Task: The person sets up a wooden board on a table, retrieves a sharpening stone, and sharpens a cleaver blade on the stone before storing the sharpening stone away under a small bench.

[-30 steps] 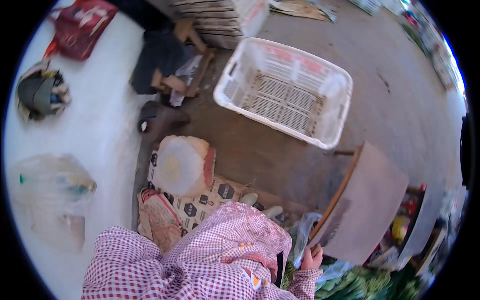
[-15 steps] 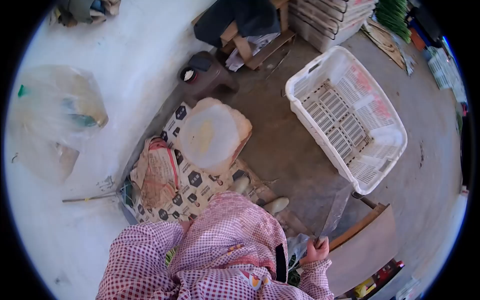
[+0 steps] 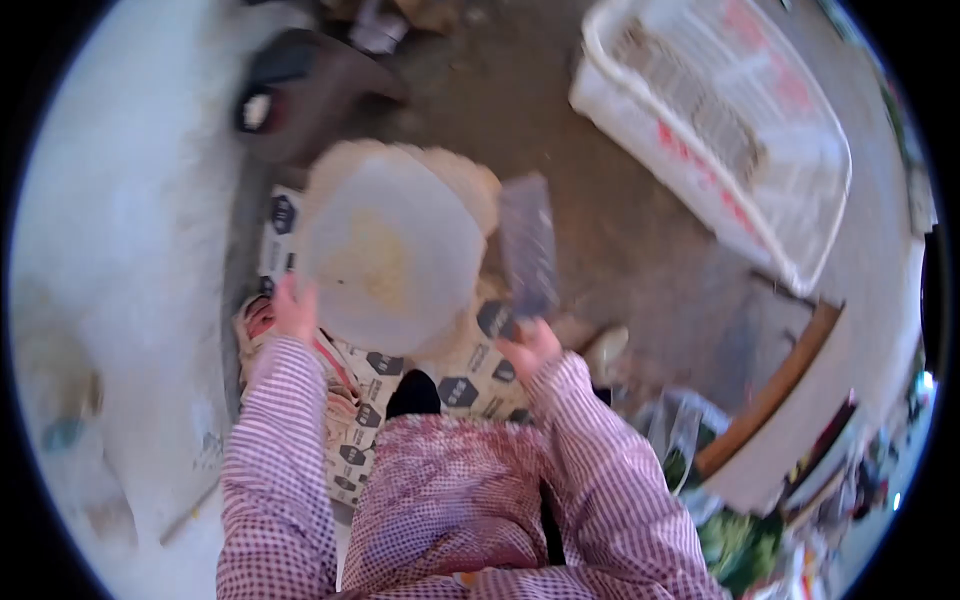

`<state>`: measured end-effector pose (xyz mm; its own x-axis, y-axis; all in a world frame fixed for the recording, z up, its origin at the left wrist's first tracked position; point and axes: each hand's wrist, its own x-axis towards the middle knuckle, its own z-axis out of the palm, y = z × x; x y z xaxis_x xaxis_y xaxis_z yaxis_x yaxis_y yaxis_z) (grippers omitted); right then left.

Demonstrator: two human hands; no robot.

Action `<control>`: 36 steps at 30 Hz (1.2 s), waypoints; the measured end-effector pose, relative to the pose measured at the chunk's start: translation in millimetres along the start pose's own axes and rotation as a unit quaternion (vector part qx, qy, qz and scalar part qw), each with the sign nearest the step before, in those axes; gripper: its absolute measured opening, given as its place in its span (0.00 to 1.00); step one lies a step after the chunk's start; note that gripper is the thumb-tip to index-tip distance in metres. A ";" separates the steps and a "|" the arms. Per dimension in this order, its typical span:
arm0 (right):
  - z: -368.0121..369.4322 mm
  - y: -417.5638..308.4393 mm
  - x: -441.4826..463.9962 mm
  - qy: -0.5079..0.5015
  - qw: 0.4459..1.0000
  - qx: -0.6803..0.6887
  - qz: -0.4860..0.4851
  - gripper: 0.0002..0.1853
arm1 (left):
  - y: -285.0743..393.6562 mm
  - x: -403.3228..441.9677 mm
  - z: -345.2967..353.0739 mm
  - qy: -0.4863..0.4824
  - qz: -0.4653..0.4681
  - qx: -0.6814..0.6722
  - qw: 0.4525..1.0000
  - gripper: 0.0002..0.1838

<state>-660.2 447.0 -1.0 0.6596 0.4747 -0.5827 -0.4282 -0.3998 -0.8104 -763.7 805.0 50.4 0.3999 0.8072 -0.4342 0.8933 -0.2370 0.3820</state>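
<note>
My right hand (image 3: 532, 348) is closed around the handle of a broad-bladed knife (image 3: 529, 240), its grey blade pointing away from me. The blade is beside the right edge of a round board (image 3: 395, 250), which has a pale, smooth top, a yellowish stain and a tan, uneven rim. At that board's left edge is my left hand (image 3: 294, 308), fingers stretched out and somewhat blurred; whether they touch the edge I cannot tell. Below the board lies a printed cardboard sheet (image 3: 460, 390) with dark hexagons. A crumpled sack (image 3: 340, 375) lies by my left forearm.
A white plastic basket (image 3: 690, 180) with red marks stands at the upper right. A dark jug (image 3: 320, 95) is at the upper left by the white wall (image 3: 130, 250). To my right are a wood-edged panel (image 3: 770, 400), a plastic bag (image 3: 685, 425) and leafy greens (image 3: 740, 550).
My right hand has brought the knife from the lower right to beside the board. My left hand has come forward to the board's left edge. The view has shifted closer to the board.
</note>
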 end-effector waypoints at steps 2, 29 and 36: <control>29.7 -49.9 17.8 0.024 0.988 -0.138 0.070 0.18 | -44.4 65.9 14.6 0.007 -0.033 -0.159 0.987 0.32; -134.4 44.9 -101.8 0.190 0.958 0.126 0.177 0.26 | 117.4 -99.8 159.5 -0.414 -0.001 -0.310 0.856 0.35; -141.4 136.2 -105.6 0.205 0.969 0.099 0.093 0.38 | 113.7 -129.1 199.2 -0.295 0.059 -0.056 0.952 0.48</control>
<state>-700.8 231.5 -41.3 0.7330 0.0411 -0.6790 -0.6459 -0.2712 -0.7136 -672.9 566.2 -12.6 0.5721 0.3267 -0.7523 0.8202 -0.2223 0.5271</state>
